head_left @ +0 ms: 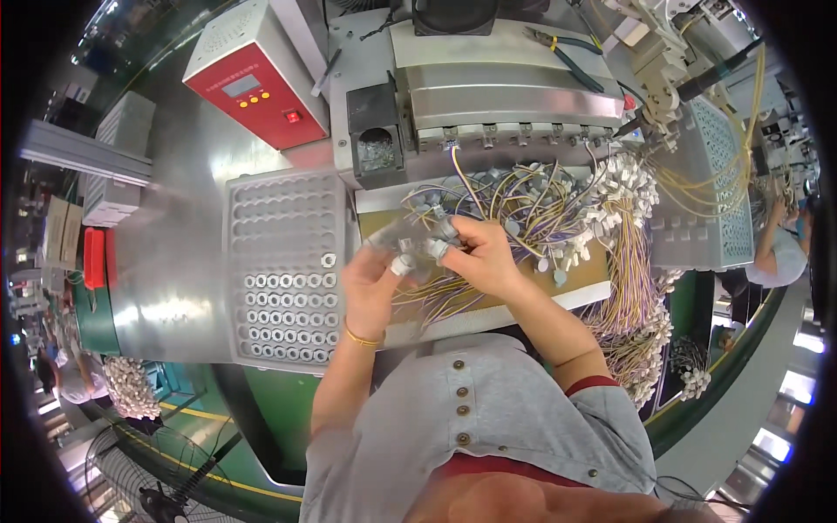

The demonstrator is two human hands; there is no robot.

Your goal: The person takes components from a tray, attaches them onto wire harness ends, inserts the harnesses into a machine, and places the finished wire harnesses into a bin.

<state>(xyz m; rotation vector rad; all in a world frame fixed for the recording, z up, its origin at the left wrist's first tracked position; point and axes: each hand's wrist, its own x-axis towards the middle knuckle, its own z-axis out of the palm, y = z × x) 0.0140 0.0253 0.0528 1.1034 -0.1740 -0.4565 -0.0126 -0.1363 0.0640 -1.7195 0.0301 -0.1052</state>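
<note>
My left hand (pixel 369 277) and my right hand (pixel 485 256) are close together in front of the machine, above the brown work board. White covers wrap some of the fingertips. Both hands are closed in a pinch, and motion blur smears the small thing between them, so I cannot make out what it is. Just beyond the fingers lies a tangle of yellow and purple wires (pixel 523 205) with small white connectors and round grey ends. To the left of my left hand is a grey plastic tray (pixel 228 261) whose lower rows hold several ring-shaped metal parts (pixel 290 318).
A metal machine (pixel 514 91) with a row of small clamps stands at the back, pliers (pixel 571 61) on top. At the back left is a red and white control box (pixel 257 96). A blue-grey perforated crate (pixel 719 174) stands right. Wire bundles (pixel 632 288) hang over the right edge.
</note>
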